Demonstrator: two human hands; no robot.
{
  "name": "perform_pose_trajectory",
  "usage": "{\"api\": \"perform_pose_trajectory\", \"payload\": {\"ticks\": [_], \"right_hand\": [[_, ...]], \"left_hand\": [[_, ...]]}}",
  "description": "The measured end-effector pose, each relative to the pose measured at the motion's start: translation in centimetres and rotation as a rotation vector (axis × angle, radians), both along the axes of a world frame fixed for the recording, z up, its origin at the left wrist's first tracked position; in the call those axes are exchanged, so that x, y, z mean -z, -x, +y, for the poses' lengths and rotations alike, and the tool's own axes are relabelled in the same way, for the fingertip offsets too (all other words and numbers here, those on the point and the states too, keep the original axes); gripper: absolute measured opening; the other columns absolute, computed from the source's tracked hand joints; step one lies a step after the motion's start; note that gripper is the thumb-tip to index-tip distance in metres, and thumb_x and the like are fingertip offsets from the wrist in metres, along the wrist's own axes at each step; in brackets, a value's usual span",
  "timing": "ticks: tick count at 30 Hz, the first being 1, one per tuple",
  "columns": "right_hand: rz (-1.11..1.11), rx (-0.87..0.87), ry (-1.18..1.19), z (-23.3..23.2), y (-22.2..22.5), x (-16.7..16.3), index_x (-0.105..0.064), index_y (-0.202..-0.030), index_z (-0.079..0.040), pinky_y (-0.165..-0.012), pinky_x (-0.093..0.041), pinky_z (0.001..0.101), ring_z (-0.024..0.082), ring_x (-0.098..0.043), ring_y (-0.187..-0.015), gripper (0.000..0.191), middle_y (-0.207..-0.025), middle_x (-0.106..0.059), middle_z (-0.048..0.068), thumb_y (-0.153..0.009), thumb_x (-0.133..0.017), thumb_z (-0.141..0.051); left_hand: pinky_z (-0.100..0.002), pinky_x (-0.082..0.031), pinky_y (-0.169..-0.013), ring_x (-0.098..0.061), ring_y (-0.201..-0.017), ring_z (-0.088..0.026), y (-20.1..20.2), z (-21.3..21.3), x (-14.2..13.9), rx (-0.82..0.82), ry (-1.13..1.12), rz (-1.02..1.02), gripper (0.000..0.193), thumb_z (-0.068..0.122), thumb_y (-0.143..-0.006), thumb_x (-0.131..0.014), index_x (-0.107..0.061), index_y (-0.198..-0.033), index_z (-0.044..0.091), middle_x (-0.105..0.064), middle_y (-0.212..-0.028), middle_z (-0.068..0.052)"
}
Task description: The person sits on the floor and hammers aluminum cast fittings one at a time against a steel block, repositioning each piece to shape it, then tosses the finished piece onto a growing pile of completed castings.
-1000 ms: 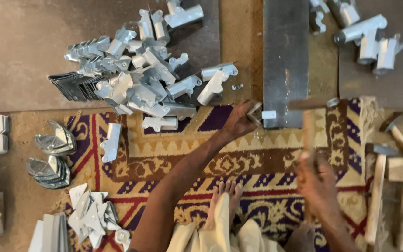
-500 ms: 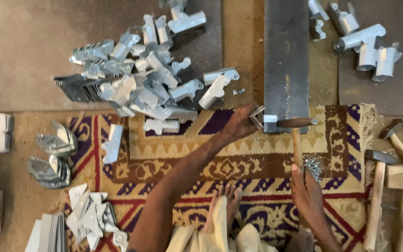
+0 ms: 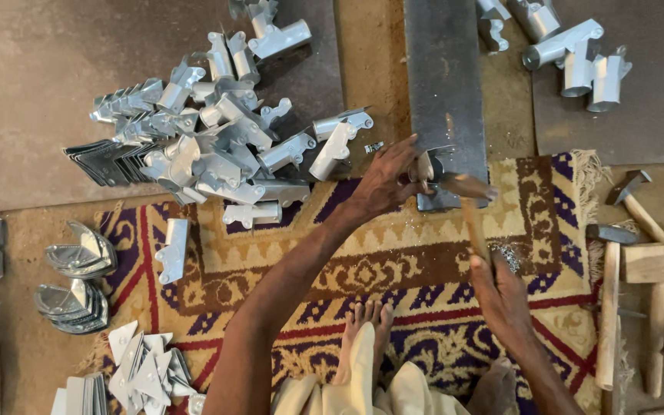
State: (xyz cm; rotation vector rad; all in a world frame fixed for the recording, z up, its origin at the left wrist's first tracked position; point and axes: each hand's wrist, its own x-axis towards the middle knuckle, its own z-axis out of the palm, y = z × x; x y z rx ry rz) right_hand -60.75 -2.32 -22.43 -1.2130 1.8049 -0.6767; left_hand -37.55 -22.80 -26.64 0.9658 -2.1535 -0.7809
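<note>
Seen from above: left hand (image 3: 382, 183) pinning a small metal piece (image 3: 433, 165) against the near end of a long steel plate (image 3: 443, 92). Right hand (image 3: 501, 296) gripping a wooden-handled hammer (image 3: 466, 201), head resting on the piece. Heap of grey metal brackets (image 3: 209, 146) to the left, patterned rug (image 3: 393, 261) underneath, spare hammers (image 3: 632, 230) at right.

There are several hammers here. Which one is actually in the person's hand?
The hammer whose head is over the steel plate, its handle gripped by the right hand. The spare hammers lie untouched at the rug's right edge.
</note>
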Motion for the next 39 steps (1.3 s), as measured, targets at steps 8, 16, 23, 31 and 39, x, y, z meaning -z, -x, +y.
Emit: {"api": "perform_pose_trajectory", "payload": {"ticks": [8, 16, 23, 31, 39], "right_hand": [[-0.107, 0.104, 0.005, -0.3, -0.2, -1.0, -0.056, -0.085, -0.009, -0.041, -0.035, 0.0286, 0.008, -0.041, -0.05, 0.044, -0.062, -0.046, -0.001, -0.109, -0.045, -0.045], [-0.332, 0.189, 0.106, 0.9, -0.1, -6.1, -0.053, -0.094, -0.007, -0.033, -0.032, 0.0246, 0.008, -0.039, -0.043, 0.036, -0.061, -0.047, 0.001, -0.109, -0.041, -0.037], [0.166, -0.098, 0.026, 0.3, 1.3, -6.0, -0.058, -0.094, -0.004, -0.029, -0.036, 0.0304, 0.012, -0.045, -0.039, 0.04, -0.057, -0.053, 0.003, -0.103, -0.045, -0.04], [0.205, -0.117, 0.056, -0.3, 0.2, -6.9, -0.059, -0.102, 0.0, -0.034, -0.032, 0.036, 0.012, -0.041, -0.039, 0.043, -0.053, -0.048, 0.002, -0.104, -0.045, -0.041], [-0.1, 0.052, -0.128, -1.3, 0.8, -3.3, -0.054, -0.1, -0.003, -0.036, -0.029, 0.0329, 0.012, -0.035, -0.043, 0.042, -0.057, -0.041, 0.003, -0.107, -0.045, -0.044]], "left_hand": [[-0.05, -0.062, -0.094, -0.068, -0.111, -0.029, 2.3, 0.3, -0.3, -0.068, -0.36, 0.267, 0.073, 0.051, -0.082, -0.078, -0.061, -0.134, 0.004, -0.063, -0.127, -0.018], [-0.04, -0.058, -0.092, -0.073, -0.104, -0.028, 2.8, -2.4, 1.5, -0.322, -0.934, 0.633, 0.076, 0.056, -0.095, -0.066, -0.058, -0.126, -0.013, -0.075, -0.109, -0.022], [-0.045, -0.06, -0.089, -0.072, -0.1, -0.029, 2.0, -3.3, 2.3, -0.172, -0.876, 0.562, 0.079, 0.059, -0.094, -0.062, -0.059, -0.124, -0.014, -0.073, -0.105, -0.023], [-0.045, -0.055, -0.096, -0.07, -0.108, -0.03, 1.3, -3.3, 2.3, -0.205, -0.831, 0.473, 0.076, 0.062, -0.093, -0.063, -0.06, -0.125, -0.007, -0.072, -0.111, -0.021], [-0.047, -0.057, -0.095, -0.071, -0.109, -0.035, 0.2, -2.6, 1.5, -0.175, -0.862, 0.449, 0.076, 0.062, -0.092, -0.062, -0.063, -0.124, -0.007, -0.073, -0.11, -0.025]]}}
